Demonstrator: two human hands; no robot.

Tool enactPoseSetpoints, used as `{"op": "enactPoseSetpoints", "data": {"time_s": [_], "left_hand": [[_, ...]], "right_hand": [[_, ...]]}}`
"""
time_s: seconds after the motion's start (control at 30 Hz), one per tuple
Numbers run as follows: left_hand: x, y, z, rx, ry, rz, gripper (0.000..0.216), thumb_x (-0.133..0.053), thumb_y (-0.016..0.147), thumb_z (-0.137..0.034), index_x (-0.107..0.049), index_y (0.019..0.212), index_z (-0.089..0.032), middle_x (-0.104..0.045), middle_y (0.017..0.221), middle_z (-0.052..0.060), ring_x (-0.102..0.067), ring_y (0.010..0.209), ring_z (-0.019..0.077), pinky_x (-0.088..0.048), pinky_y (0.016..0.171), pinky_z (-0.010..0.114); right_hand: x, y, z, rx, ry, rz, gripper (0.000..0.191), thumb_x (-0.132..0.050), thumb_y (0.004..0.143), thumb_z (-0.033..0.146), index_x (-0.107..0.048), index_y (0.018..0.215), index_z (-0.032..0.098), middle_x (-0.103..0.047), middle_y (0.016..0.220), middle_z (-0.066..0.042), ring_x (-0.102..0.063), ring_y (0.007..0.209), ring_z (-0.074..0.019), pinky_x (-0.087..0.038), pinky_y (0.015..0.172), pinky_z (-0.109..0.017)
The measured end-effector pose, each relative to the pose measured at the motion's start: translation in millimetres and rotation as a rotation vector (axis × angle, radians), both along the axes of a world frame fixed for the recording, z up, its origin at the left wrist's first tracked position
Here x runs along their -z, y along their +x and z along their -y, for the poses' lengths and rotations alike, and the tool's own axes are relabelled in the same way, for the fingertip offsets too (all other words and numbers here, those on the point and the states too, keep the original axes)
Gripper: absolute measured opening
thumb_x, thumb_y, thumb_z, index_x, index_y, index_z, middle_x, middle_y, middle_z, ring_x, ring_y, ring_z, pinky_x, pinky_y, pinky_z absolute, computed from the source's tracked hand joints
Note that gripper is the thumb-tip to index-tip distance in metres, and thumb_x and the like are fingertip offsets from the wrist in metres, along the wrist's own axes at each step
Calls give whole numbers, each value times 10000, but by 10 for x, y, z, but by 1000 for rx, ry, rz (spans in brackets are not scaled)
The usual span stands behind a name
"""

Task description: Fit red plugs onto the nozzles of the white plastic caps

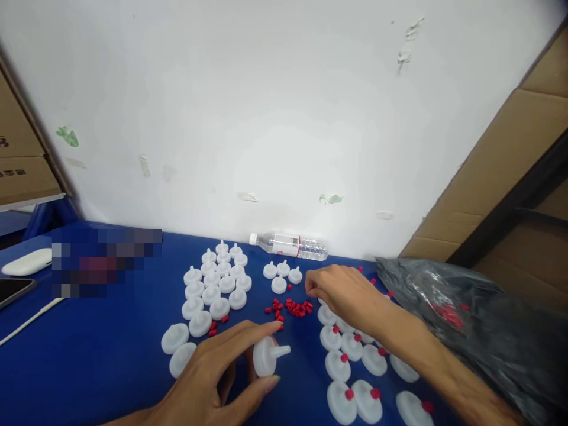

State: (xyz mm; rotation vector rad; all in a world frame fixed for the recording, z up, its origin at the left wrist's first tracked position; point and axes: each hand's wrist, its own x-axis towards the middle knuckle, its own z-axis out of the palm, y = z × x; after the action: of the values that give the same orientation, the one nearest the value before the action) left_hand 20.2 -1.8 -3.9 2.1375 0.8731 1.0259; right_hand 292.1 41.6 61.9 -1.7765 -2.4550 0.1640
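Note:
My left hand (217, 370) pinches a white plastic nozzle cap (265, 357) between thumb and fingers, its bare spout pointing right. Over the right-hand group, my right hand (339, 296) has its fingers curled downward; whatever they hold, if anything, is hidden. Beneath and in front of it lie several white nozzle caps with red tips (338, 365). A loose pile of small red tip caps (293, 307) is between the hands. On the left, several white nozzle caps without red tips (212, 294) stand with spouts up.
A clear plastic bottle (290, 245) lies against the white wall (284, 118). A dark plastic bag (470, 331) with red pieces showing is at the right. A white case (27, 262), a phone (15, 291) and a cable (33, 322) lie at the left of the blue table (110, 343).

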Motion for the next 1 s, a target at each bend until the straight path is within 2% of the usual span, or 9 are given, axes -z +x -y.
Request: {"op": "enactPoseSetpoints", "data": {"time_s": [0.13,0.23,0.3,0.4,0.5,0.63,0.8,0.9,1.0], "left_hand": [[16,-16,6,-75,-134,-23,495,-771,904,-420,-614,1373,-442,-803,1084,-51,-725,696,135,-576,585,176],[-12,-11,10,-65,-231,-94,323,-752,909,-488,-675,1187,-342,-796,928,-35,-699,682,146,-528,556,186],[-25,-11,10,-76,-250,-115,297,-724,923,-522,-673,1132,-316,-768,823,-40,-663,646,148,-506,558,203],[-6,-22,3,-72,-253,-98,321,-685,949,-545,-642,1160,-307,-782,880,-19,-700,704,167,-507,565,214],[34,-31,-12,-46,-246,-77,311,-652,978,-543,-619,1180,-308,-780,895,-10,-733,742,177,-494,538,207],[48,-23,-18,-77,-185,-16,271,-678,980,-485,-640,1194,-323,-712,776,-51,-656,603,134,-516,534,191],[54,-15,23,-162,-184,88,280,-765,920,-458,-690,1175,-368,-719,926,-60,-622,573,87,-545,531,165],[79,-16,44,-224,-230,154,317,-808,884,-437,-722,1186,-397,-738,1008,-67,-630,592,82,-564,572,176],[112,-25,49,-196,-212,183,314,-820,876,-412,-742,1181,-416,-754,1001,-78,-678,647,93,-592,656,184]], "right_hand": [[-182,-85,90,-49,13,-185,212,-540,1064,281,-711,1189,285,-777,967,14,-683,820,-161,-439,712,-268],[-306,-192,175,-156,-61,-409,212,-577,1065,335,-754,1182,321,-785,1119,31,-703,940,-138,-492,784,-242],[-372,-248,230,-203,-160,-552,150,-660,1018,324,-804,1047,294,-797,1013,32,-699,837,-125,-500,728,-227],[-430,-284,290,-192,-303,-676,113,-764,941,352,-819,950,255,-759,779,33,-673,686,-117,-500,640,-213],[-413,-283,308,-194,-468,-820,161,-807,899,381,-821,957,232,-771,802,7,-709,704,-133,-529,636,-216],[-316,-285,292,-171,-561,-921,250,-851,846,435,-822,964,216,-793,842,-27,-730,721,-153,-550,653,-241],[-279,-340,307,-117,-514,-878,195,-861,833,399,-834,904,219,-791,779,-16,-715,672,-145,-493,572,-214],[-295,-391,370,-159,-308,-665,67,-774,921,304,-824,924,260,-780,751,33,-671,617,-112,-452,583,-220],[-280,-432,457,-241,-38,-354,158,-650,1011,283,-797,955,296,-789,794,45,-688,679,-131,-421,654,-265]]}}
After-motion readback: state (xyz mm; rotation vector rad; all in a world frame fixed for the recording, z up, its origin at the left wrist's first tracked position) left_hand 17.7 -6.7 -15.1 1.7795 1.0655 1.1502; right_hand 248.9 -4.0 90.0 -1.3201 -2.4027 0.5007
